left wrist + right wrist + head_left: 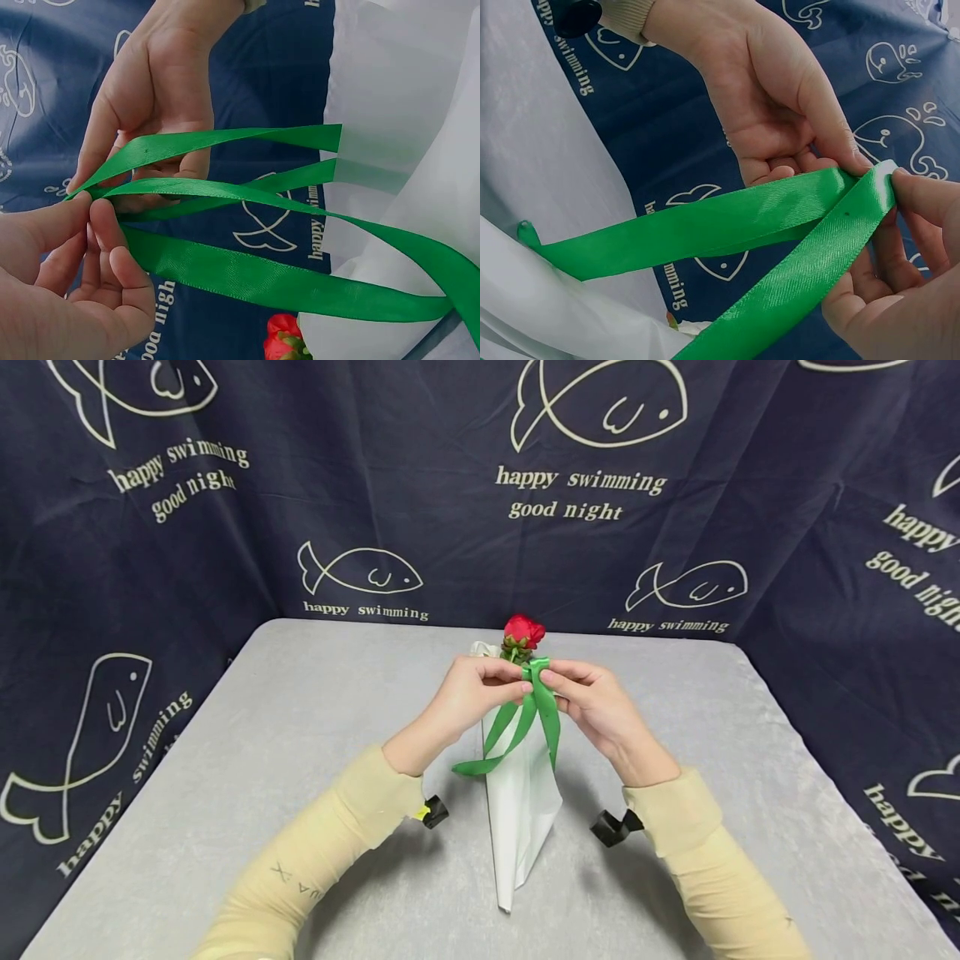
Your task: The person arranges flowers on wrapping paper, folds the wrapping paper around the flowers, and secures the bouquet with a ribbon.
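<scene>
A red rose (522, 633) lies on the table in a cone of white wrapping paper (513, 810), its bloom pointing away from me. Above the wrapped stem, a green satin ribbon (537, 693) is held up, and its loose tails hang down over the paper. My left hand (468, 693) pinches the ribbon from the left between thumb and fingers. From the right, my right hand (600, 706) pinches it close beside the left fingertips. In the left wrist view, the ribbon (217, 266) runs from the fingers down to the paper. Whether it is knotted at the fingertips is hidden.
The grey cloth-covered table (315, 710) spreads around the bouquet. A dark blue curtain (465, 527) with fish drawings hangs behind and at both sides. A black camera mount (615, 828) shows by the right sleeve, another (435, 811) by the left.
</scene>
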Action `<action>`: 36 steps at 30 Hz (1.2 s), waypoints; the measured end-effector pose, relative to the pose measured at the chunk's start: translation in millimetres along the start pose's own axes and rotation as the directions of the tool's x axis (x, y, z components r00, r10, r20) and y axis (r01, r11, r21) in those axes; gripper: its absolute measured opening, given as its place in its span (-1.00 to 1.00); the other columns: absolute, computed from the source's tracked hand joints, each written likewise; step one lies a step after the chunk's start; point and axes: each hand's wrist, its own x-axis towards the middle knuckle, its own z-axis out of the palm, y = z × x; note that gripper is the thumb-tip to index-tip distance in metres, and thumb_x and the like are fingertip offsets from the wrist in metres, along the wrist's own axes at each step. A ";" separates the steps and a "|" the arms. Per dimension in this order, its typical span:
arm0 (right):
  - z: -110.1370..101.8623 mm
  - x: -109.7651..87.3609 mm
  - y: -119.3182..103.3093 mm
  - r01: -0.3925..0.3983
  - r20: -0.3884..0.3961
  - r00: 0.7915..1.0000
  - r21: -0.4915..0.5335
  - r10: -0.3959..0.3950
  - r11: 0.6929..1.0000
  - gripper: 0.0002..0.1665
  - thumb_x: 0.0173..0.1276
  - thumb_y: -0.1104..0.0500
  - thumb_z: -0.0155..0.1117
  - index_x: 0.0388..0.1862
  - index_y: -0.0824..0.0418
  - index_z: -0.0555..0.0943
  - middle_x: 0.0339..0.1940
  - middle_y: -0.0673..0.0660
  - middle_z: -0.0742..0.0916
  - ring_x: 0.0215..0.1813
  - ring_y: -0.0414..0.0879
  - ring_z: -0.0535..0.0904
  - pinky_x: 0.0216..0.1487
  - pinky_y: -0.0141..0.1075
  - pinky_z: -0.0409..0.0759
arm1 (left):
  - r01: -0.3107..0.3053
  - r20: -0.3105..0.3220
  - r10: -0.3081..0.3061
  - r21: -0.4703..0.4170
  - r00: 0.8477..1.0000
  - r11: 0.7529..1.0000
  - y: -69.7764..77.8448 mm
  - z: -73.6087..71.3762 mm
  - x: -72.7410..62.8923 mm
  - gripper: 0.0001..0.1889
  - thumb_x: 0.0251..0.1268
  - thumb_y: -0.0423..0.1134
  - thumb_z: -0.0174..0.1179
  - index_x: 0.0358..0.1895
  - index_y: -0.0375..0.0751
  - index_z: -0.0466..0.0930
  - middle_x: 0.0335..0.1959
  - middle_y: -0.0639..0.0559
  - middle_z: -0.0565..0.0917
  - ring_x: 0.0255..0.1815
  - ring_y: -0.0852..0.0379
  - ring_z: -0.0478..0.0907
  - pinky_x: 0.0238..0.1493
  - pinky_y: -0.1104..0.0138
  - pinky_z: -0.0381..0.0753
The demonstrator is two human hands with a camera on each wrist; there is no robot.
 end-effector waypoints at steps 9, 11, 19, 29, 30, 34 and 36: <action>0.3 0.7 1.2 -0.009 -0.031 0.999 -0.042 0.008 0.999 -0.71 0.33 0.34 0.18 -0.31 -0.01 0.75 -0.24 -0.05 0.76 -0.21 -0.25 0.67 -0.14 -0.43 0.62 | 0.004 0.004 -0.004 -0.001 1.000 1.000 -0.6 -0.2 0.0 -0.74 0.06 -0.32 0.38 -0.14 -0.30 0.70 -0.34 -0.11 0.74 -0.36 0.16 0.68 -0.18 0.36 0.64; 0.3 1.0 1.1 -0.016 -0.036 0.999 -0.056 0.014 0.998 -0.70 0.33 0.34 0.18 -0.31 -0.02 0.76 -0.24 -0.04 0.76 -0.21 -0.25 0.68 -0.14 -0.42 0.62 | -0.001 0.003 0.001 0.009 1.000 1.000 -0.5 -0.2 0.2 -0.71 0.04 -0.32 0.39 -0.11 -0.30 0.69 -0.32 -0.12 0.73 -0.33 0.17 0.68 -0.17 0.36 0.64; 0.8 3.1 0.5 -0.011 -0.053 0.999 -0.088 0.007 0.996 -0.72 0.30 0.35 0.22 -0.30 -0.01 0.75 -0.27 -0.02 0.77 -0.22 -0.21 0.69 -0.16 -0.40 0.62 | -0.014 -0.005 0.015 0.028 1.000 1.000 0.9 1.7 1.0 -0.71 0.00 -0.28 0.42 -0.15 -0.27 0.71 -0.38 -0.04 0.69 -0.37 0.20 0.64 -0.23 0.39 0.63; 4.4 4.7 0.9 0.016 -0.066 0.998 -0.092 -0.022 0.996 -0.70 0.27 0.41 0.21 -0.36 0.02 0.73 -0.38 -0.04 0.74 -0.30 -0.23 0.66 -0.25 -0.44 0.59 | -0.035 -0.057 0.039 0.066 0.998 0.997 1.0 5.5 1.1 -0.77 0.03 -0.26 0.41 -0.22 -0.25 0.71 -0.46 0.01 0.66 -0.43 0.20 0.59 -0.32 0.42 0.59; 4.5 4.7 0.8 0.018 -0.063 0.998 -0.091 -0.024 0.996 -0.71 0.27 0.41 0.21 -0.36 0.03 0.72 -0.38 -0.04 0.73 -0.31 -0.23 0.65 -0.25 -0.44 0.59 | -0.031 -0.056 0.035 0.074 0.998 0.997 0.9 5.5 1.2 -0.77 0.04 -0.26 0.40 -0.21 -0.25 0.71 -0.45 0.00 0.67 -0.41 0.20 0.59 -0.31 0.42 0.59; 3.9 5.1 0.8 0.011 -0.056 0.998 -0.082 -0.016 0.997 -0.75 0.27 0.38 0.23 -0.35 0.04 0.71 -0.40 -0.05 0.71 -0.34 -0.24 0.60 -0.24 -0.44 0.56 | -0.023 -0.046 0.028 0.112 0.999 0.993 0.5 4.6 1.5 -0.75 0.09 -0.28 0.36 -0.13 -0.26 0.70 -0.35 -0.04 0.71 -0.33 0.17 0.60 -0.29 0.42 0.60; 3.1 5.5 0.9 0.000 -0.054 0.999 -0.080 -0.004 0.997 -0.76 0.28 0.37 0.23 -0.35 0.03 0.71 -0.40 -0.05 0.69 -0.35 -0.24 0.58 -0.24 -0.45 0.54 | -0.025 -0.039 0.031 0.135 0.999 0.991 0.7 3.6 1.6 -0.74 0.12 -0.30 0.34 -0.11 -0.28 0.69 -0.29 -0.07 0.72 -0.30 0.15 0.60 -0.29 0.42 0.59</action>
